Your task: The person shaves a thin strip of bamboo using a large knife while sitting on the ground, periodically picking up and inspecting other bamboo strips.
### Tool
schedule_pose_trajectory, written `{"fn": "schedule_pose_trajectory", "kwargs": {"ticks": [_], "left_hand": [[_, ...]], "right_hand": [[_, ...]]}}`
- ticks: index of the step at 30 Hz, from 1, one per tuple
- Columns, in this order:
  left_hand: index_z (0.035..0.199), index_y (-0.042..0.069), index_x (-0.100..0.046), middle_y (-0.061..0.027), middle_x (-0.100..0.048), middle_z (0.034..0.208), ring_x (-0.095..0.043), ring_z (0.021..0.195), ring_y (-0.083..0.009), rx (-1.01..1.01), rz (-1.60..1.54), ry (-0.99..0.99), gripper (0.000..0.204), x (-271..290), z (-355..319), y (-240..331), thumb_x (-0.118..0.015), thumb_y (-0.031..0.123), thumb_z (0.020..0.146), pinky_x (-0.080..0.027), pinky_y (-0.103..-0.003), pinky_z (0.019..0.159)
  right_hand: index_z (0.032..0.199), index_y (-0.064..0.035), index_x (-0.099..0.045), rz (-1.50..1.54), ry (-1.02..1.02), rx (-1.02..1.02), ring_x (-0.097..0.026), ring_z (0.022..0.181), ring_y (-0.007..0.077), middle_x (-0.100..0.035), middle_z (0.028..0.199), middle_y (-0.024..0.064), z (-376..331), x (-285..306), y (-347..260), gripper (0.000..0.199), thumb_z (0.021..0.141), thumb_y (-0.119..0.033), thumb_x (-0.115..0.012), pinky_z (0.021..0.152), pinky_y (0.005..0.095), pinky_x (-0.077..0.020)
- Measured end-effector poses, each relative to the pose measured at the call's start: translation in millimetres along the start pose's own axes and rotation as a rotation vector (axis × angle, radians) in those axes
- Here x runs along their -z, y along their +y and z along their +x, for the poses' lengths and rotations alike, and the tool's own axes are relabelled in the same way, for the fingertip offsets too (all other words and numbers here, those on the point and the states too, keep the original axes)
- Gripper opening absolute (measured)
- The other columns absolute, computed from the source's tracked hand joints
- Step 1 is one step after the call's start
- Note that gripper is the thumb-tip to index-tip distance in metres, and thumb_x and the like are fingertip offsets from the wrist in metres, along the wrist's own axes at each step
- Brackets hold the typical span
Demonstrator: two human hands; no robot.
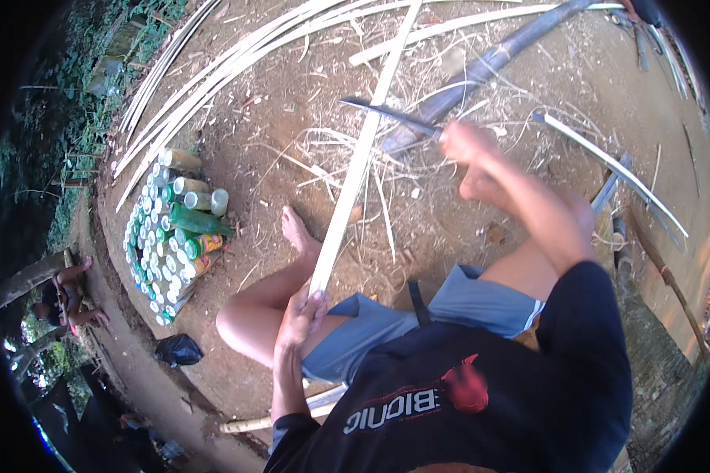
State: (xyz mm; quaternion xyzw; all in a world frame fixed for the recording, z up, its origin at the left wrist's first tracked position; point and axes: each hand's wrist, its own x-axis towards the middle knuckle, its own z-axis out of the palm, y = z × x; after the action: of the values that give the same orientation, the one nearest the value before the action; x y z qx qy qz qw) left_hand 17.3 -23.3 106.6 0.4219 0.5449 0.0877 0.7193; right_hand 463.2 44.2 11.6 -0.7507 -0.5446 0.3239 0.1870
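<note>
My left hand is closed around the near end of a long, pale bamboo strip, close to my left thigh. The strip slants away from me to the far edge of the view. My right hand grips the handle of a knife, out in front of my right knee. Its dark blade points left and crosses the strip beyond the middle; whether the edge touches the wood I cannot tell. Beneath the knife, a thick dark bamboo pole lies on the ground, amid thin curled shavings.
Several long pale strips curve along the ground at far left. Stacked bottles and jars stand left of my foot, near a black plastic bag. Another blade with a pale strip lies right. A person sits at far left.
</note>
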Motion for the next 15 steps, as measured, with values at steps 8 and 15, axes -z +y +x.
{"fn": "schedule_pose_trajectory", "kwargs": {"ticks": [8, 15], "left_hand": [[0.097, 0.001, -0.056, 0.004, -0.042, 0.06, -0.037, 0.046, -0.0034, -0.015, 0.029, -0.022, 0.026, 0.4, -1.8, -7.3, -0.047, 0.025, 0.102, -0.029, -0.019, 0.04], [0.098, 0.003, -0.057, 0.0033, -0.042, 0.06, -0.038, 0.046, -0.0041, 0.012, -0.048, -0.041, 0.026, -0.6, -2.8, -0.3, -0.046, 0.025, 0.102, -0.031, -0.019, 0.04]], "right_hand": [[0.092, -0.0019, -0.067, -0.379, -0.41, 0.334, -0.062, 0.05, 0.0201, -0.066, 0.069, 0.0099, -71.7, -18.7, -34.0, 0.014, 0.085, -0.011, -0.058, 0.045, 0.0378, -0.0502], [0.098, -0.0041, -0.071, -0.259, -0.132, -0.09, -0.066, 0.062, 0.0202, -0.069, 0.078, 0.0145, 10.3, 54.3, -15.3, 0.02, 0.084, -0.014, -0.06, 0.059, 0.0375, -0.0532]]}}
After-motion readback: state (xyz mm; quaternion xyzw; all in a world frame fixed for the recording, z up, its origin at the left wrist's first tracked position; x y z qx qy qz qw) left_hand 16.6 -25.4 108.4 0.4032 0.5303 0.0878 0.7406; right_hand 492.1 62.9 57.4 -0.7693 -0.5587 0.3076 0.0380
